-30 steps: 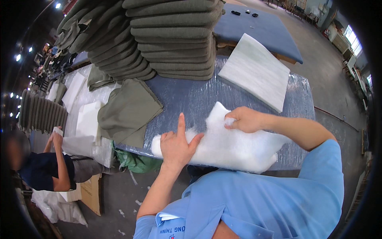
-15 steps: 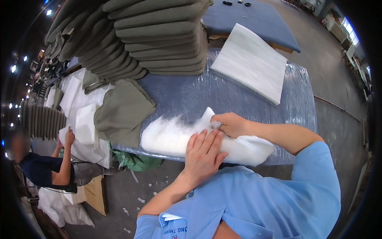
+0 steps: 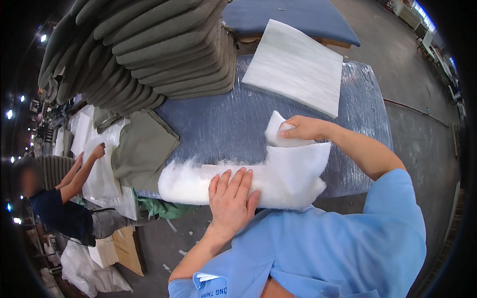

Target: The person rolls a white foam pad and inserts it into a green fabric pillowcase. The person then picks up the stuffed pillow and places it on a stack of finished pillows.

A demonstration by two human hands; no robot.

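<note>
Along the near edge of the film-wrapped blue table (image 3: 213, 124) lies a strip of fluffy white batting (image 3: 293, 174), its far edge frayed. My left hand (image 3: 233, 196) rests flat on it with fingers stretched out. Above the batting's right end, my right hand (image 3: 300, 128) is closed on a piece of white batting (image 3: 276, 130) that stands up from its grip. Whether that piece is still joined to the strip, I cannot tell. A thick white batting pad (image 3: 295, 67) lies farther back on the table.
Tall stacks of grey-green cushions (image 3: 174, 54) stand at the back left. Folded grey-green fabric (image 3: 141, 149) lies left of the batting. At the far left a co-worker (image 3: 62, 201) handles white sheet material. Another blue surface (image 3: 293, 20) stands behind the table.
My right hand has moved right and up, lifting a piece of batting. The strip's right part now stands up as a flap. My left hand stays pressed on the batting.
</note>
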